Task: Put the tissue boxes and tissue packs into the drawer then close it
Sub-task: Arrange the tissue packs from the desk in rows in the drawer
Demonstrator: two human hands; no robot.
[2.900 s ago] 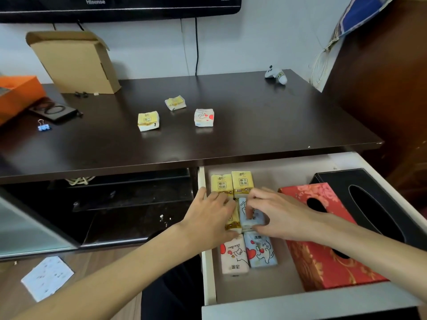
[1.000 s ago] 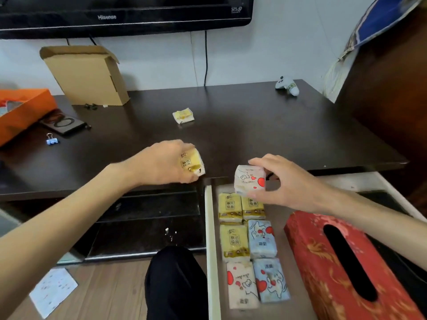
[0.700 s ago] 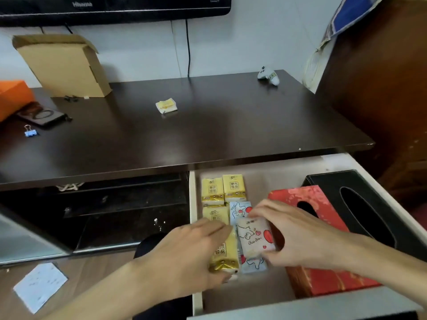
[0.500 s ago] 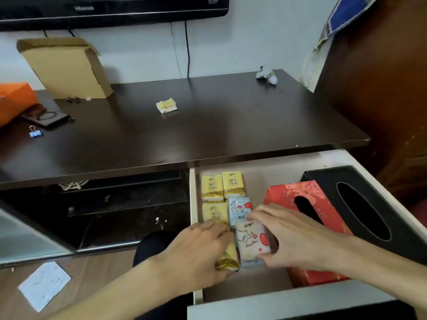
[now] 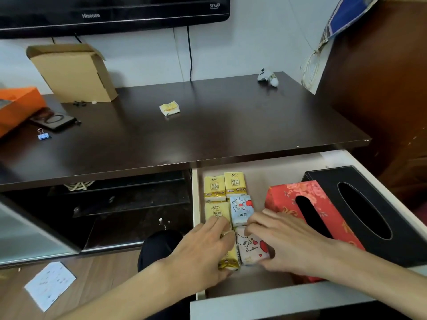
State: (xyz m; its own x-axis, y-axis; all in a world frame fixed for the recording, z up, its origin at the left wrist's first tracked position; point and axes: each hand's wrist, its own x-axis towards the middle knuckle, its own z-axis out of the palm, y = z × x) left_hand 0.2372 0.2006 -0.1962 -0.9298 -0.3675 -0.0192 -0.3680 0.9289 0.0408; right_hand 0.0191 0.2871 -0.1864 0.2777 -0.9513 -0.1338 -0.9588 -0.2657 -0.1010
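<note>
The white drawer (image 5: pixel 272 302) is pulled open under the dark table (image 5: pixel 208 132). A red floral tissue box (image 5: pixel 284 197) and a black tissue box (image 5: pixel 374 192) lie in its right side. Several small tissue packs (image 5: pixel 224 185) sit in rows at its left. My left hand (image 5: pixel 203 250) is shut on a yellow pack (image 5: pixel 230 260), and my right hand (image 5: pixel 284 241) grips a white pack with red hearts (image 5: pixel 251 247); both packs rest on top of the near rows. One yellow-and-white pack (image 5: pixel 169 108) lies on the table top.
On the table stand a tan cardboard box (image 5: pixel 74 72), an orange box (image 5: pixel 16 107), a dark wallet (image 5: pixel 55 118), a blue binder clip (image 5: pixel 42 135) and a small white figure (image 5: pixel 268 77). A dark wooden cabinet (image 5: pixel 381 88) rises at the right. A paper scrap (image 5: pixel 49 285) lies on the floor.
Both hands carried one pack each from the table's front edge down into the drawer and now press them onto the near rows. One pack is left on the table.
</note>
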